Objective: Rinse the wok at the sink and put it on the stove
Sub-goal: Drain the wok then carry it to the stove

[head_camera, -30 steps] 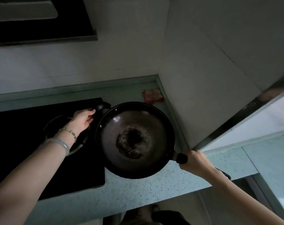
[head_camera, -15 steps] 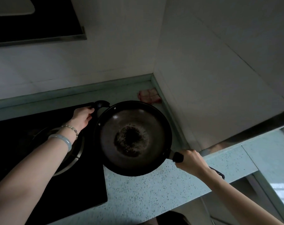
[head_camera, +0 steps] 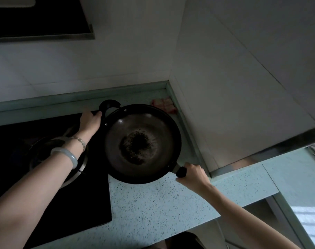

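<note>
A dark round wok (head_camera: 141,142) with a blackened, speckled patch at its bottom is held over the speckled counter, just right of the black stove (head_camera: 50,186). My left hand (head_camera: 90,121) grips the small loop handle at the wok's far left rim. My right hand (head_camera: 191,175) is curled round the long black handle at its near right. The burner ring (head_camera: 75,169) lies under my left forearm. No sink is in view.
A pale green speckled counter (head_camera: 158,209) runs to the right, where it steps round a white wall corner. A pink folded cloth (head_camera: 164,104) lies in the back corner. A dark range hood (head_camera: 41,18) hangs at the upper left.
The wok has shifted a little away from me and to the left, with both hands keeping their grips. The view has tilted down slightly.
</note>
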